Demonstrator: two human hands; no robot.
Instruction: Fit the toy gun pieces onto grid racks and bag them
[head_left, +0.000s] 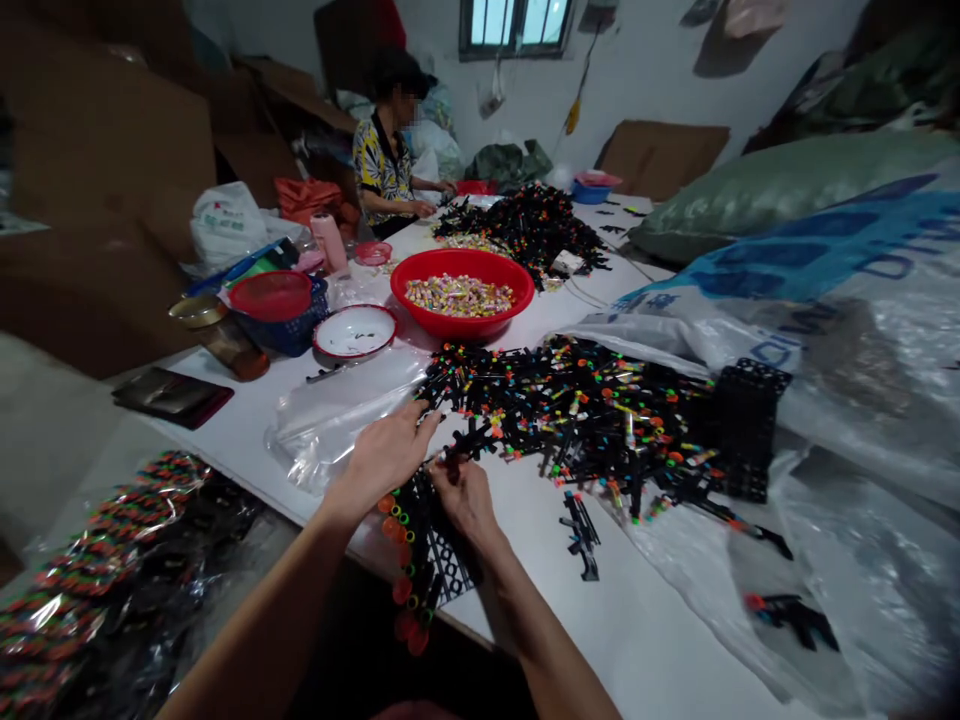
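My left hand (pixel 390 452) reaches over the near edge of a heap of small black toy guns (pixel 600 410) with coloured tips. Its fingers are stretched forward and the thumb stands apart. Close beside it, my right hand (pixel 466 495) is closed, its fingers pinching a black toy gun (pixel 471 440) that points toward the heap. Below both hands, a black lattice rack (pixel 448 565) lies at the table edge, with a row of toy guns with orange and yellow-green ends (pixel 405 565) along its left side. To the right, a single toy gun (pixel 581 535) lies flat on the white table.
A red basin (pixel 461 295) of small colourful pieces stands beyond the heap. Clear plastic bags (pixel 330 425) lie to the left, near a white enamel dish (pixel 354 332). Bagged toys (pixel 112 580) fill the lower left. A co-worker (pixel 386 150) sits across the table.
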